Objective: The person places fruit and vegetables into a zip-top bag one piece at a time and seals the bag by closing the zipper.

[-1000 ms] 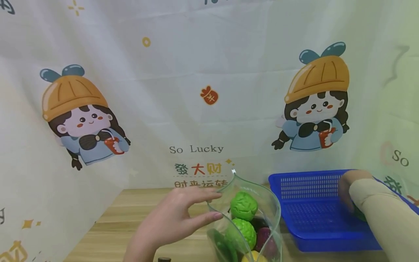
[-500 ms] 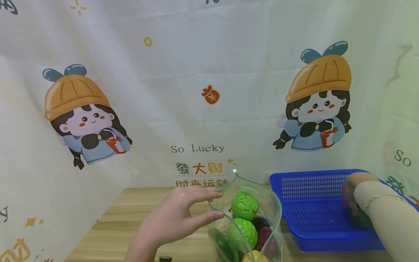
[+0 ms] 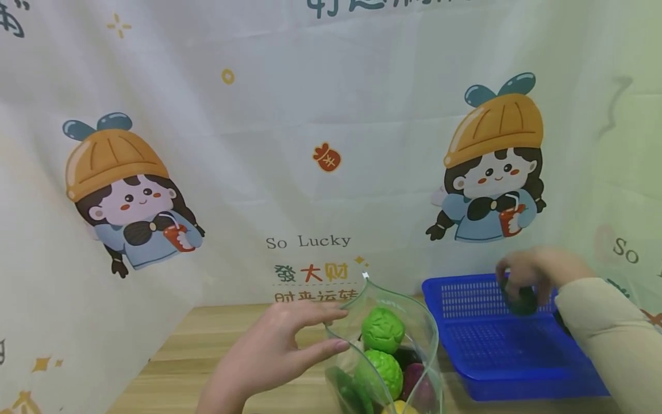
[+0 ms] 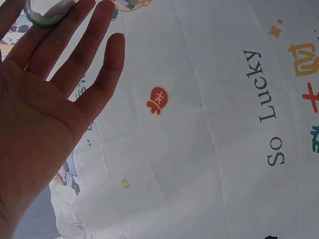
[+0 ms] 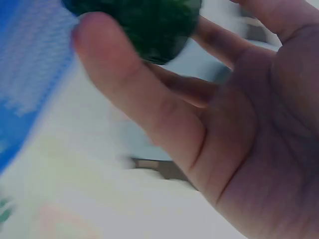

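Observation:
A clear zip bag point(image 3: 432, 328) with a green-edged mouth stands on the table. Inside it are a light green cabbage point(image 3: 383, 330), a second cabbage point(image 3: 381, 374), a purple vegetable point(image 3: 418, 382), something yellow point(image 3: 400, 407) and a long dark green vegetable point(image 3: 349, 391). My left hand point(image 3: 274, 353) touches the bag's rim at its left, thumb and fingers spread apart and nearly straight. Over the blue basket point(image 3: 481, 374), my right hand point(image 3: 535, 276) grips a rounded, shiny dark green vegetable point(image 5: 159, 30) between thumb and fingers. Its exact kind is unclear.
The basket stands right of the bag, against the printed cloth backdrop point(image 3: 233, 172). A dark patch point(image 3: 561, 323) shows in it beside the right sleeve, mostly hidden. Bare wooden table point(image 3: 207, 345) lies left of the bag.
My right hand has risen from the basket's right side and moved left, carrying the dark green vegetable. The left hand stays at the bag's rim. The head view has shifted slightly.

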`<state>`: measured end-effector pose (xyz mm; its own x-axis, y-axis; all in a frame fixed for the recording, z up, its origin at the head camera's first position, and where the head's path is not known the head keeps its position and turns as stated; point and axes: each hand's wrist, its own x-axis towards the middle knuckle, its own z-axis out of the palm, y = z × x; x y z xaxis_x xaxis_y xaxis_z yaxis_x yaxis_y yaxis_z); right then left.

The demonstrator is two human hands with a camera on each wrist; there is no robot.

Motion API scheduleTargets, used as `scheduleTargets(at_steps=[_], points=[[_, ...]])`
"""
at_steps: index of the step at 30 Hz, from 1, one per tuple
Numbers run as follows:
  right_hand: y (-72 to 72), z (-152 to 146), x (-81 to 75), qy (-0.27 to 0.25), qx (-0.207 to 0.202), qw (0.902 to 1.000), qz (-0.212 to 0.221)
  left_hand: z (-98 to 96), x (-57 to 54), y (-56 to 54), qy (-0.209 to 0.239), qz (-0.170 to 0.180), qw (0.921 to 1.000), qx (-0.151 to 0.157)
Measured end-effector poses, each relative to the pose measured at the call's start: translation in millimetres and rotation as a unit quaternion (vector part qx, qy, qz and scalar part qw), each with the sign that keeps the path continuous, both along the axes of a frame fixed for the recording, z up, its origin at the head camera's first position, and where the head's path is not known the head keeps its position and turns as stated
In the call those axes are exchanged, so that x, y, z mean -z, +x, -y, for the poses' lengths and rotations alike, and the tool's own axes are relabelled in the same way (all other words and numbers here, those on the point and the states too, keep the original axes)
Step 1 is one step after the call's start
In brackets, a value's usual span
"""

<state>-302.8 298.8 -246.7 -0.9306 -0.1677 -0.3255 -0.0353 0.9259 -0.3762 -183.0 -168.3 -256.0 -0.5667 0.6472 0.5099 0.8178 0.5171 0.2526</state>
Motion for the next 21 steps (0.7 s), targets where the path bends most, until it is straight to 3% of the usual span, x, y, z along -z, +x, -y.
scheduleTargets(at_steps=[1, 3, 5, 8, 10, 13, 15, 18, 19, 20, 21], points=[[7.2, 7, -7.4, -0.026, -0.004, 0.9991, -0.034, -0.3, 0.9, -0.5, 0.002, -0.003, 1.0000, 0.004], [23.4, 22, -21.0, -0.026, -0.046, 0.9898, -0.133, -1.0, 2.2, -1.5, 0.005, -0.008, 0.9999, 0.009], [46.2, 41, -29.8, -0.028, -0.060, 0.9688, -0.239, -1.7, 2.8, -2.5, 0.008, -0.014, 0.9998, 0.014], [88.1, 72, -31.0, -0.060, -0.039, 0.9287, -0.364, -2.6, 2.8, -2.9, 0.007, -0.016, 0.9998, 0.012], [116.2, 94, -25.6, -0.125, -0.019, 0.9074, -0.401, -3.2, 2.7, -2.7, 0.004, -0.015, 0.9998, 0.009], [147.4, 124, -13.5, -0.202, -0.033, 0.8701, -0.448, -4.3, 3.1, -2.3, -0.001, -0.009, 0.9999, 0.007], [157.8, 141, -7.5, -0.238, -0.066, 0.8447, -0.475, -4.5, 3.2, -2.0, 0.000, -0.009, 0.9999, 0.010], [161.0, 157, -1.8, -0.229, -0.144, 0.8085, -0.523, -4.3, 2.7, -1.8, 0.004, -0.015, 0.9997, 0.017], [160.5, 160, -0.3, -0.222, -0.169, 0.8001, -0.531, -4.2, 2.4, -1.6, 0.006, -0.016, 0.9997, 0.019], [160.1, 161, 1.4, -0.212, -0.193, 0.7987, -0.529, -4.2, 2.1, -1.5, 0.007, -0.019, 0.9996, 0.021], [160.0, 161, 3.1, -0.194, -0.214, 0.8039, -0.520, -4.3, 1.7, -1.4, 0.006, -0.019, 0.9996, 0.020]])
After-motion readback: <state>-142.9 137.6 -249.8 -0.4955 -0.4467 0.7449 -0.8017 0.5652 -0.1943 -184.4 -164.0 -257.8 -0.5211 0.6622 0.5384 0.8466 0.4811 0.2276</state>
